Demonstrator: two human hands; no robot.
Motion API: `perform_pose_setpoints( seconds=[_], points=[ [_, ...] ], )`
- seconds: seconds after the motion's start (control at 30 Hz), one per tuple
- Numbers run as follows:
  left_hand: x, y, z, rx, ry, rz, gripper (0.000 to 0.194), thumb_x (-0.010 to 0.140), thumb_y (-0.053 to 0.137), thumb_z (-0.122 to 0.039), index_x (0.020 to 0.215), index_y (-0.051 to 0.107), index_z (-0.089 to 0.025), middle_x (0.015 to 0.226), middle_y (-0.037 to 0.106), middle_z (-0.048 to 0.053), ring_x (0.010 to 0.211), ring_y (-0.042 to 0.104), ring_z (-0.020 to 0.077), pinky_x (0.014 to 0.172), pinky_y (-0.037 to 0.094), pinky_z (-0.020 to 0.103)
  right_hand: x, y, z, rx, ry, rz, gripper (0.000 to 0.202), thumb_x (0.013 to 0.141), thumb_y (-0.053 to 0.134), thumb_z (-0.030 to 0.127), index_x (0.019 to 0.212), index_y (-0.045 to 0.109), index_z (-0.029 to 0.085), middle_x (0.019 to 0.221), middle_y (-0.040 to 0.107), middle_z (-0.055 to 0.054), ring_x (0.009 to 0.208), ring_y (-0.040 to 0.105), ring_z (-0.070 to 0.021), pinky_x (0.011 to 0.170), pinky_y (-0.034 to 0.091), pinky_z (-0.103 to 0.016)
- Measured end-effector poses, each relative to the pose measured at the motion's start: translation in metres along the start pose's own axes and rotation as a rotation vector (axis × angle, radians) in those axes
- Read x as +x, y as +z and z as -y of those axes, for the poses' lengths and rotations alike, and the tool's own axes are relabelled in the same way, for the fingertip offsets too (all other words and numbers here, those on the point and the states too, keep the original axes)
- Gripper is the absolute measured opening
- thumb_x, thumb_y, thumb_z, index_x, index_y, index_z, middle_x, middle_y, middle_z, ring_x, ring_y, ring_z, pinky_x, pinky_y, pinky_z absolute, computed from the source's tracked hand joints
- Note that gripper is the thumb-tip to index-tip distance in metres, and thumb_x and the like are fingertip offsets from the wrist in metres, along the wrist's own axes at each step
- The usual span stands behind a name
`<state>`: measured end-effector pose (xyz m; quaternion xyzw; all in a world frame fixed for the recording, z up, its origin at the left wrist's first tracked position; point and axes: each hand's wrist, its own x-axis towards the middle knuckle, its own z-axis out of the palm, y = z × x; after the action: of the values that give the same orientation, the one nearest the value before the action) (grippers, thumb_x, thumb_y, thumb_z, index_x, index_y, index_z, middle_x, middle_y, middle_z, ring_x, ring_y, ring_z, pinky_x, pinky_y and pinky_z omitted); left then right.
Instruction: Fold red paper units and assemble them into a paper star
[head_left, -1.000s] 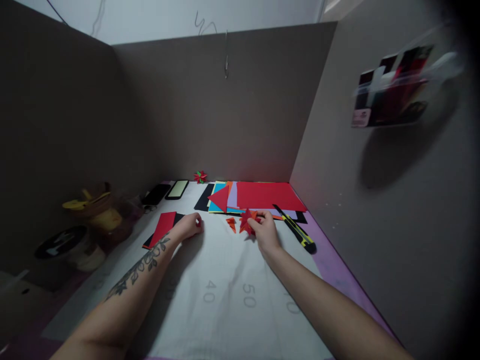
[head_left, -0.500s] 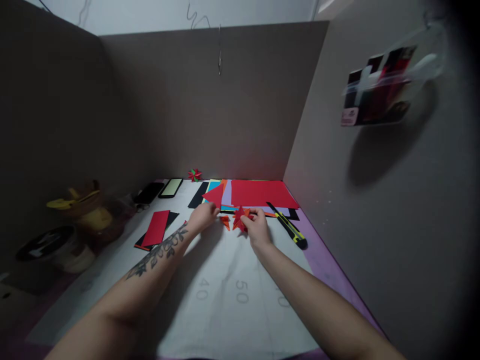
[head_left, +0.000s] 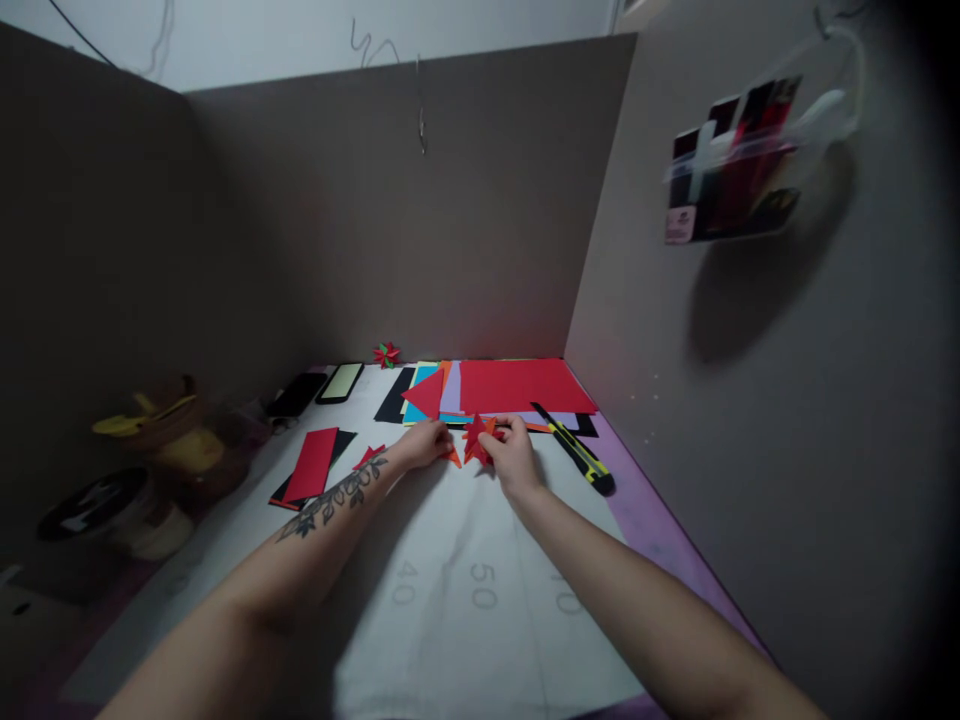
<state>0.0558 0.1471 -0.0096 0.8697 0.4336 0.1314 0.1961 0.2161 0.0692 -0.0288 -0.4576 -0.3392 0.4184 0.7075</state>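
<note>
My right hand [head_left: 516,458] is closed on a red and orange folded-paper star [head_left: 477,440], gripping its right side just above the white surface. Just left of the star, the fingers of my left hand [head_left: 426,443] are pinched at a small orange folded paper piece [head_left: 454,458]. The fingers cover its upper part, and only a pointed end shows. Partly behind my tattooed left forearm lies a red folded paper piece [head_left: 369,456].
Coloured sheets, with a red sheet [head_left: 525,385] on top, lie at the back. A yellow-black utility knife [head_left: 577,452] rests at right. Red paper strips [head_left: 312,464], a phone [head_left: 340,383] and a red-green paper star [head_left: 386,354] are at left. Grey panels [head_left: 420,220] enclose the table.
My left hand has moved right and slightly down, from beside the orange piece onto it. The red folded piece behind my forearm shows more. My right hand keeps the star in place.
</note>
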Motion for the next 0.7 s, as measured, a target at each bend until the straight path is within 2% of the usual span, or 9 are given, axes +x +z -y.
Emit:
perform_pose_setpoints(
  seconds=[0.1, 0.17, 0.27, 0.37, 0.47, 0.57, 0.7],
  points=[
    [-0.007, -0.002, 0.0, -0.064, 0.007, -0.003, 0.012, 0.076, 0.052, -0.029, 0.071, 0.054, -0.018, 0.066, 0.058, 0.0, 0.06, 0.051, 0.0146, 0.055, 0.035, 0.023, -0.001, -0.001, -0.002, -0.004, -0.009, 0.008, 0.037, 0.059, 0.062, 0.02, 0.09, 0.042, 0.022, 0.064, 0.056, 0.007, 0.053, 0.055, -0.0115, 0.051, 0.044, -0.022],
    [-0.015, -0.003, 0.0, -0.166, 0.006, -0.05, 0.015, 0.076, 0.052, -0.032, 0.071, 0.052, -0.018, 0.064, 0.056, -0.001, 0.058, 0.049, 0.0131, 0.054, 0.034, 0.023, -0.001, -0.001, -0.003, -0.01, -0.011, 0.009, 0.037, 0.059, 0.062, 0.02, 0.091, 0.042, 0.022, 0.066, 0.057, 0.007, 0.054, 0.056, -0.0118, 0.052, 0.044, -0.022],
    [-0.031, -0.006, -0.004, -0.516, -0.062, -0.114, 0.02, 0.074, 0.057, -0.037, 0.073, 0.049, -0.018, 0.059, 0.054, -0.003, 0.053, 0.048, 0.0114, 0.051, 0.034, 0.022, -0.002, -0.001, -0.004, -0.022, -0.001, 0.009, 0.037, 0.06, 0.063, 0.019, 0.091, 0.043, 0.022, 0.064, 0.056, 0.007, 0.052, 0.055, -0.012, 0.049, 0.042, -0.022],
    [-0.05, -0.008, -0.013, -0.828, -0.153, -0.164, 0.025, 0.072, 0.061, -0.038, 0.083, 0.048, -0.019, 0.061, 0.057, -0.004, 0.053, 0.051, 0.0105, 0.053, 0.038, 0.021, -0.004, -0.001, -0.004, -0.005, 0.011, 0.008, 0.037, 0.059, 0.064, 0.019, 0.09, 0.043, 0.022, 0.063, 0.055, 0.007, 0.05, 0.054, -0.0121, 0.047, 0.041, -0.021],
    [-0.068, -0.011, -0.024, -0.931, -0.262, -0.267, 0.032, 0.066, 0.066, -0.033, 0.091, 0.052, -0.018, 0.063, 0.06, -0.003, 0.055, 0.053, 0.0102, 0.054, 0.039, 0.021, -0.006, 0.0, -0.002, -0.004, 0.011, 0.018, 0.037, 0.06, 0.064, 0.02, 0.09, 0.043, 0.022, 0.063, 0.056, 0.007, 0.05, 0.055, -0.0124, 0.048, 0.042, -0.022],
    [-0.08, -0.011, -0.032, -0.987, -0.347, -0.338, 0.027, 0.064, 0.067, -0.031, 0.084, 0.06, -0.015, 0.066, 0.061, 0.0, 0.056, 0.053, 0.0098, 0.055, 0.04, 0.021, -0.009, 0.002, 0.0, -0.044, -0.013, 0.043, 0.036, 0.062, 0.064, 0.021, 0.091, 0.043, 0.022, 0.066, 0.058, 0.006, 0.052, 0.056, -0.0125, 0.048, 0.043, -0.022],
    [-0.087, -0.003, -0.04, -1.043, -0.367, -0.383, 0.026, 0.062, 0.069, -0.03, 0.082, 0.065, -0.014, 0.064, 0.061, -0.001, 0.052, 0.05, 0.0085, 0.052, 0.038, 0.021, -0.018, 0.007, 0.0, -0.175, -0.109, 0.113, 0.032, 0.065, 0.061, 0.021, 0.092, 0.044, 0.023, 0.065, 0.056, 0.007, 0.053, 0.054, -0.0113, 0.05, 0.043, -0.021]
  ],
)
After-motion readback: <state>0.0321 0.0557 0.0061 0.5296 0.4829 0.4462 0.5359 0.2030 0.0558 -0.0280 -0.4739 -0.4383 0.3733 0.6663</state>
